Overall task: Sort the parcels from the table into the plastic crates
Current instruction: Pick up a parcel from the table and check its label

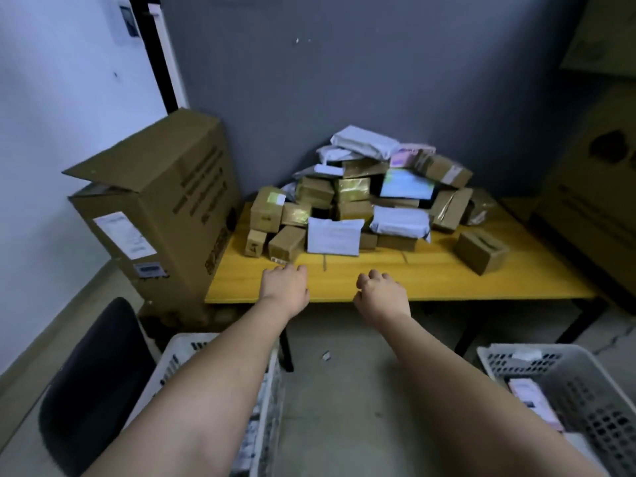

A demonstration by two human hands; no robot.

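Progress is judged early: most parcels (pixel 364 197) remain heaped against the back edge of the desk (pixel 430 280), centred and spreading toward the back left corner. One pink-labelled parcel (pixel 531 401) lies in the right crate (pixel 585 383); the left crate (pixel 182 359) is largely hidden by the forearm, so its contents cannot be determined.

The left hand (pixel 285 287) is over the front edge of the desk, its fingers loosely extended, holding nothing, just short of a small brown box (pixel 287 244). The right hand (pixel 382 292) is near the same edge, its fingers loosely curled, holding nothing.

A single carton (pixel 481 251) sits apart near the right edge. A bare strip of desk runs along the front edge, giving room to draw parcels forward. A tall cardboard box (pixel 155 208) stands against the left edge, and a dark chair (pixel 93 373) is just beside the left crate, restricting movement there. Open floor lies between the two crates.
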